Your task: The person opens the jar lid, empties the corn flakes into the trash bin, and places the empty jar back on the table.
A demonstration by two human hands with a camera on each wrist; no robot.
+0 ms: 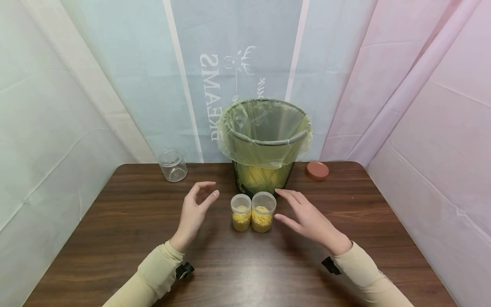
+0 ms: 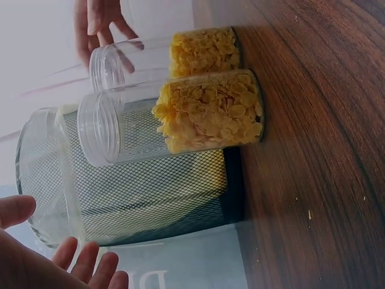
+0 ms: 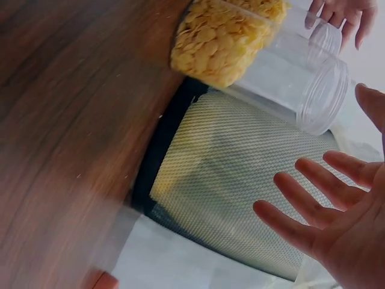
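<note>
Two clear plastic jars stand upright side by side on the table, each part-filled with yellow flakes that look like cornflakes. The left jar (image 1: 241,217) and the right jar (image 1: 262,217) appear to touch, and no lid covers either one. To their left hovers my left hand (image 1: 194,213), thumb and fingers spread apart, holding nothing. My right hand (image 1: 307,217) is just right of the right jar, fingers extended; the right wrist view shows a gap between its fingers (image 3: 289,211) and the jar.
Behind the jars stands a mesh waste bin (image 1: 264,170) lined with a translucent yellowish bag. An empty clear jar (image 1: 173,166) sits at the back left of the wooden table (image 1: 245,273). A reddish-brown round lid (image 1: 317,170) lies at the back right. A few crumbs dot the tabletop.
</note>
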